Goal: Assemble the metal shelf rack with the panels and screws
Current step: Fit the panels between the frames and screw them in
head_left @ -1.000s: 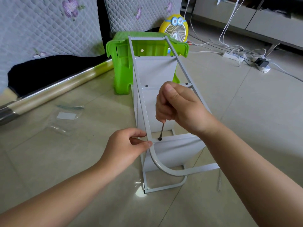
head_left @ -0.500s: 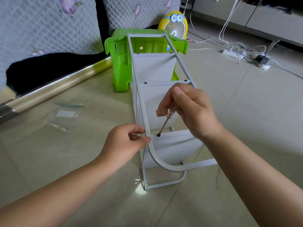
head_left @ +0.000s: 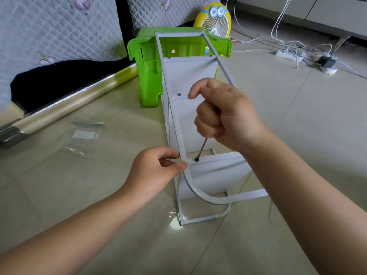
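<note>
Fingers [head_left: 206, 126] of right hand [head_left: 228, 112] hide screwdriver [head_left: 202, 148] handle.

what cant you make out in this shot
All in the head view:
- handle of the screwdriver: buried in the right hand.
- the screw: too small to tell whether it is seated.
- right-side joint of the rack: behind the right forearm.
- contents of the plastic bag: too faint.

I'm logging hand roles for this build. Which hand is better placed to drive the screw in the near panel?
Right. The right hand grips the screwdriver, whose tip sits on the screw in the near panel. The left hand pinches the frame rail beside it, likely steadying the joint.
</note>
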{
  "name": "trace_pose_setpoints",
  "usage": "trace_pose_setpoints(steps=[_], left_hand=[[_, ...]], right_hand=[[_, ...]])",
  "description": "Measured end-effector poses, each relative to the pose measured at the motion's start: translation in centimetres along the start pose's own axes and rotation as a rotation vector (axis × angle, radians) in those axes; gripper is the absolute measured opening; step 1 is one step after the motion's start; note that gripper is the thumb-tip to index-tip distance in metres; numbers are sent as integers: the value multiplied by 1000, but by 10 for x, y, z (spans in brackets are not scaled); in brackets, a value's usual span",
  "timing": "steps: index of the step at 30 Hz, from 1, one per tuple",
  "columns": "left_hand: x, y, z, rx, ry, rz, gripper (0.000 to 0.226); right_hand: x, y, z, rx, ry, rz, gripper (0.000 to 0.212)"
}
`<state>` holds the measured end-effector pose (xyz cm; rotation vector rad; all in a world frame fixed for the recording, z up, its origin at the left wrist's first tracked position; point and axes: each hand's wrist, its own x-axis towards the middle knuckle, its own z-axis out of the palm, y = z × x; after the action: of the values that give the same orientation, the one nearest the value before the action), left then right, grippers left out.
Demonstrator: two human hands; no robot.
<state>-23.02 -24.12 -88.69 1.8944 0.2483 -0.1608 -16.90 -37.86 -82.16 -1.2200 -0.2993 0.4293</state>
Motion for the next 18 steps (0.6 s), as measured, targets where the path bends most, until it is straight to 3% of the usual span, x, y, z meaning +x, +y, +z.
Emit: trace_pose_setpoints(steps=[3, 6, 10, 14, 18], left_hand=[[1, -1, 1, 9, 7, 9, 24], [1, -2, 1, 5, 7, 9, 24], [2, -4, 1, 14, -8, 8, 24], [3, -6, 0, 41, -14, 16, 24], [4, -5, 0, 28, -22, 22, 21]], right_hand=[[-11, 5, 17, -100, 207, -75, 34], [-15, 15, 31, -269, 433, -183, 28], [-14, 19, 30, -222, 690, -195, 36], [-15, 16, 32, -236, 657, -136, 33], [-12, 2, 16, -79, 324, -11, 20]])
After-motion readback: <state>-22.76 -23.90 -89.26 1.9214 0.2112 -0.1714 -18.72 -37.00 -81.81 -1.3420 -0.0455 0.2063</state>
